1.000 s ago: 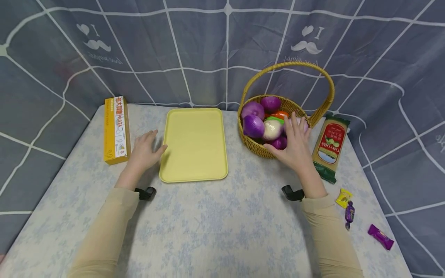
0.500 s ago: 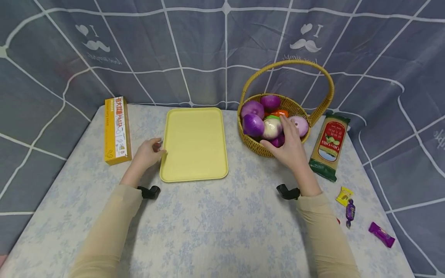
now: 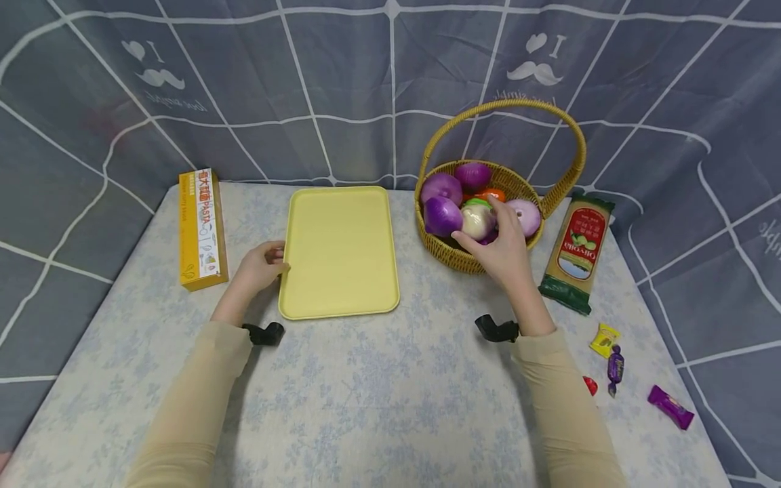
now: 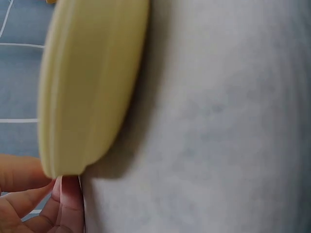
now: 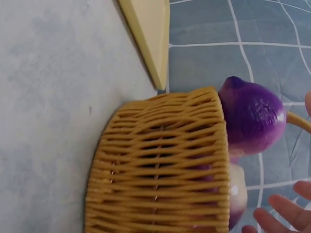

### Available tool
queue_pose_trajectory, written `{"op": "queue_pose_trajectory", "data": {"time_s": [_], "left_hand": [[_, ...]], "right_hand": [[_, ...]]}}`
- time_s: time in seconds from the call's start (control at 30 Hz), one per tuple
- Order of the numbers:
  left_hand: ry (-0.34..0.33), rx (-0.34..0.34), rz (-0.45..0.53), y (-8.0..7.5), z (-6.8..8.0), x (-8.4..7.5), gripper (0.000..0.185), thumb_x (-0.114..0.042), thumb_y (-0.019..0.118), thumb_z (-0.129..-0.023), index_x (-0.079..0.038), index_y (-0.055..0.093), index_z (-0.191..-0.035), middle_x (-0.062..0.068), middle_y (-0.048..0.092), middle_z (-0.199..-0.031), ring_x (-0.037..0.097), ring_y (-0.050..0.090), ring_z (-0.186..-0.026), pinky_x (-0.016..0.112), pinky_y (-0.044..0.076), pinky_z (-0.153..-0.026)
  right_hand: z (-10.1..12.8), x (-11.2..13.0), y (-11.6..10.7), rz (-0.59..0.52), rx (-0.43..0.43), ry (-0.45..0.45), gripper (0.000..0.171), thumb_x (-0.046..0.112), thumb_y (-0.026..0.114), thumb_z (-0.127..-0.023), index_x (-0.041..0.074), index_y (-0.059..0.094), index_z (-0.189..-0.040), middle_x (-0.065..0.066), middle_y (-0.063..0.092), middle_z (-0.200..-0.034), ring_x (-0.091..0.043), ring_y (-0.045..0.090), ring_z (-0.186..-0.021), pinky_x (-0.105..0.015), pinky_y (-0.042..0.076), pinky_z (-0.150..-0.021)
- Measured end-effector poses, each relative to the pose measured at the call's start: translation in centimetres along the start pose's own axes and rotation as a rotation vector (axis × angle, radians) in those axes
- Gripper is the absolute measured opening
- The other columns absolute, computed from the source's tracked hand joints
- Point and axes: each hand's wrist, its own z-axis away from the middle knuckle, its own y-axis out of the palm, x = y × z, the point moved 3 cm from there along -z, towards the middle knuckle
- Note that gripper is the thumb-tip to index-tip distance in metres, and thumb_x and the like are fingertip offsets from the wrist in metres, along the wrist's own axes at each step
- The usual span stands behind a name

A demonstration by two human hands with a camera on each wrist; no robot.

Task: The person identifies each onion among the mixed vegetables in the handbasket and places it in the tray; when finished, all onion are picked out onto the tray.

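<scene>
A yellow tray [image 3: 338, 251] lies flat on the table. My left hand [image 3: 272, 261] has its curled fingers on the tray's left rim; in the left wrist view the fingertips [image 4: 65, 201] pinch the rim of the tray [image 4: 92, 73] at its corner. A wicker basket [image 3: 466, 261] holds several purple onions [image 3: 442, 215], a white onion [image 3: 478, 220] and something orange. My right hand [image 3: 488, 234] reaches into it, thumb and fingers spread around the white onion. In the right wrist view the fingers [image 5: 279, 216] stand apart beside the white onion [image 5: 237, 194] and the basket [image 5: 160, 165].
A yellow pasta box [image 3: 201, 227] lies left of the tray. A pasta packet [image 3: 576, 251] lies right of the basket. Several wrapped sweets [image 3: 613, 369] sit near the table's right edge. A grey curtain closes off the back and sides.
My right hand has moved left across the basket, from its right side to the white onion. My left hand's fingers have curled onto the tray's left rim.
</scene>
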Motion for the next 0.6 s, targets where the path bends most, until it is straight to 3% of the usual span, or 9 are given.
{"op": "queue_pose_trajectory", "data": {"time_s": [0.17,0.43,0.6], "left_hand": [[-0.015,-0.014,0.029,0.3,-0.2,-0.1,0.057,-0.003,0.055,-0.097,0.004,0.035,-0.15,0.027,0.05,-0.138,0.036,0.05,-0.122,0.035,0.048,-0.093],[-0.023,-0.03,0.06,0.6,-0.6,-0.2,0.056,-0.003,0.056,-0.096,0.001,0.038,-0.149,0.025,0.051,-0.135,0.031,0.051,-0.117,0.018,0.045,-0.075],[-0.005,-0.029,0.072,0.9,-0.7,-0.4,0.056,-0.001,0.056,-0.096,0.002,0.038,-0.149,0.025,0.051,-0.135,0.032,0.052,-0.118,0.016,0.044,-0.075]], "right_hand": [[-0.3,0.4,0.4,-0.043,-0.006,0.033,0.088,0.049,0.078,-0.08,0.013,0.038,-0.15,-0.012,0.046,-0.145,-0.029,0.046,-0.128,-0.053,0.041,-0.108],[-0.6,0.9,1.0,-0.133,-0.022,0.053,0.082,0.043,0.08,-0.081,0.01,0.044,-0.146,-0.009,0.05,-0.144,-0.028,0.055,-0.12,-0.046,0.049,-0.098],[-0.6,1.2,1.6,-0.172,-0.018,0.092,0.078,0.042,0.081,-0.081,0.009,0.047,-0.143,-0.01,0.051,-0.141,-0.028,0.055,-0.12,-0.045,0.052,-0.098]]}}
